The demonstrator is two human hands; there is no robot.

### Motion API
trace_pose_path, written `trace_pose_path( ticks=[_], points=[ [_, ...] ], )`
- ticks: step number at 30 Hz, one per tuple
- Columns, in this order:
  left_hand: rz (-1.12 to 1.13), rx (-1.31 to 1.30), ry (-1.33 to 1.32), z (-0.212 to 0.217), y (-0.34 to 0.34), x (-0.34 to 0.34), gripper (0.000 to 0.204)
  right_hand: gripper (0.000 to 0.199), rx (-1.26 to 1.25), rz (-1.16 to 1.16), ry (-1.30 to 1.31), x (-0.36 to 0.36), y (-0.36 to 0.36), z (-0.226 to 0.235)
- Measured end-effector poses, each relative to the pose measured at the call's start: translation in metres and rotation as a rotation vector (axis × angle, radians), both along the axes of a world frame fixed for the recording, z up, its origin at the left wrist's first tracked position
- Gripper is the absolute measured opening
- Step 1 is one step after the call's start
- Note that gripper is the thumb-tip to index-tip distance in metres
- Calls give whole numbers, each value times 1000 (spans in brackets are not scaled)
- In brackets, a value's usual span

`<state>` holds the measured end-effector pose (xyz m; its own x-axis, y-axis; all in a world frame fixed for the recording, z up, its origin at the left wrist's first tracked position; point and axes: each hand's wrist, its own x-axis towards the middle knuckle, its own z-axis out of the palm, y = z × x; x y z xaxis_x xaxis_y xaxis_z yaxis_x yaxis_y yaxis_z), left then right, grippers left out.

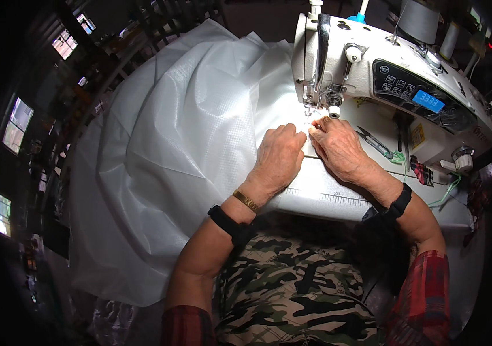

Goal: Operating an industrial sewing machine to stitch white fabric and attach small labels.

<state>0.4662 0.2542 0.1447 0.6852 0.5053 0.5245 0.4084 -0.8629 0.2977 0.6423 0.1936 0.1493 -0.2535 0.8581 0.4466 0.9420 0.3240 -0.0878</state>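
Leftward of the left hand (pixel 280 154), I note white sheeting (pixel 194 121) in loose folds. That hand is curled; its hold I cannot confirm. Right hand (pixel 339 147): fingers bunched, hold likewise unclear, sewing machine (pixel 381 55) just beyond.

I see the sewing machine (pixel 361 69) across the upper right of the frame, a thread cone (pixel 418 23) behind it at the top edge. The sheet (pixel 159 132) spreads over the left centre, up to the left hand (pixel 280 154); the right hand (pixel 340 147) is just beside, snips (pixel 377 143) lying to its right.
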Motion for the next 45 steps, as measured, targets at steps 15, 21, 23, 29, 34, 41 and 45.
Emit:
trace_pose_path(
  ticks=[15, 21, 23, 29, 34, 41, 45],
  points=[
    [113, 36, 87, 120, 49, -106, 32, 22, -46, 1, 100, 15, -4, -4],
    [622, 148, 193, 51, 208, -254, 58, 26, -48, 32, 129, 3, -3, 2],
    [615, -132, 120, 7, 221, -266, 60, 28, -44, 56, 127, -5, 2, 1],
    [534, 30, 214, -4, 173, -187, 35, 26, 27, 63, 61, 0, -4, 0],
    [549, 55, 319, -5, 136, -218, 18, 5, 111, 114, -143, -26, 18, 1],
    [592, -75, 631, -2, 8, -301, 10, 9, 97, -103, -297, 20, 0, -1],
    [583, -123, 793, -75, -46, -400, 13, 15, 17, -176, -71, 13, -2, 1]
  ],
)
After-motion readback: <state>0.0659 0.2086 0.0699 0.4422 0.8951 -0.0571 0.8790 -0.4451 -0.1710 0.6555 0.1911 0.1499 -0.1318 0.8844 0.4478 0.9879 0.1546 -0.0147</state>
